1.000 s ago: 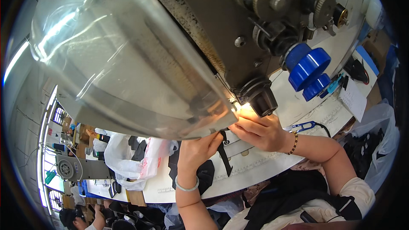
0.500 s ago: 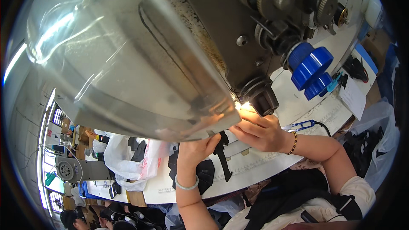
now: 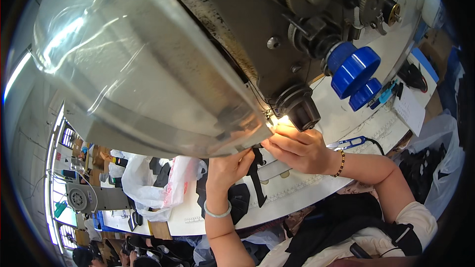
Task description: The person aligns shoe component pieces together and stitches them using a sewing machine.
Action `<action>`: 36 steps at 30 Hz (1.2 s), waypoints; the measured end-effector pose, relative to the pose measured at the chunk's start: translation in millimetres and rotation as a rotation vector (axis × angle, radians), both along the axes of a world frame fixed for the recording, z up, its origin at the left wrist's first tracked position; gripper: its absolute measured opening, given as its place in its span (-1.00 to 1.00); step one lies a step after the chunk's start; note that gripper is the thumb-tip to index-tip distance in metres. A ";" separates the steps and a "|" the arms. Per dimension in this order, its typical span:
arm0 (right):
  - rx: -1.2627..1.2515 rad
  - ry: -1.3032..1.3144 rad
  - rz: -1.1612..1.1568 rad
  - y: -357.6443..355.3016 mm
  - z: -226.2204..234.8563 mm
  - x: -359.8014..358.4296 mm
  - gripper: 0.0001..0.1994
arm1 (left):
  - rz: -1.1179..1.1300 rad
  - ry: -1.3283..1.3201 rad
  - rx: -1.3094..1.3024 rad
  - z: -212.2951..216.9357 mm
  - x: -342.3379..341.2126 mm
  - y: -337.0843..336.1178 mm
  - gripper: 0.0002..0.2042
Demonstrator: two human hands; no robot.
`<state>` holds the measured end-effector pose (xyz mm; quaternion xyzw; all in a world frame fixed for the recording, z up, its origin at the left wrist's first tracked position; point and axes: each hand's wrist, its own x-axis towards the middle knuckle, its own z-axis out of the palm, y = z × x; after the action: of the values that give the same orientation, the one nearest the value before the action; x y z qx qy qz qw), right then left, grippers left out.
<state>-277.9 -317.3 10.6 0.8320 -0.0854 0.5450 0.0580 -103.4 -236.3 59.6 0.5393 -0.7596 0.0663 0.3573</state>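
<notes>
Black fabric strip [image 3: 257, 175] lies on the white table [image 3: 316, 188] just below the sewing machine [image 3: 198, 69]. Your left hand [image 3: 226, 168] pinches its upper end under the machine's edge; your right hand [image 3: 297, 149], fingers pressed together, touches it beside the lit needle area.

Narrow black fabric strip [image 3: 257, 178], flat under needle

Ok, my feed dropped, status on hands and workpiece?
Left hand and right hand both pressing black fabric strip at lit needle area. Sewing machine head blocks fingertips.
</notes>
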 end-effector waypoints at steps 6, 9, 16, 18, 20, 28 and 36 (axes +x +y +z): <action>0.015 -0.010 0.014 -0.1 0.8 0.2 -0.72 | -0.004 -0.009 -0.006 2.1 0.8 -1.4 -0.66; 0.059 0.000 0.024 0.4 4.0 -0.8 -0.70 | 0.003 0.054 0.004 -0.7 3.4 -2.5 -0.68; 0.053 -0.017 0.002 -2.9 1.6 1.4 -0.68 | 0.038 0.040 -0.014 -3.0 2.5 -3.6 -0.71; 0.067 -0.008 0.024 -2.5 1.3 1.5 -0.68 | 0.061 0.020 -0.029 -2.5 2.0 -2.1 -0.72; 0.075 -0.007 0.033 -3.6 0.9 0.8 -0.68 | 0.063 0.018 -0.032 -2.5 0.3 -1.6 -0.73; 0.094 -0.018 0.027 -7.3 -0.1 0.3 -0.69 | 0.085 -0.055 -0.073 -0.4 -6.1 -3.2 -0.75; 0.082 -0.015 -0.018 -9.4 0.7 -3.3 -0.68 | 0.064 0.045 -0.064 -0.4 -5.2 -2.3 -0.69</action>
<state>-281.2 -326.7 11.3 0.8289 -0.1155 0.5467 0.0280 -108.6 -238.6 59.1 0.5532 -0.7312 0.0900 0.3889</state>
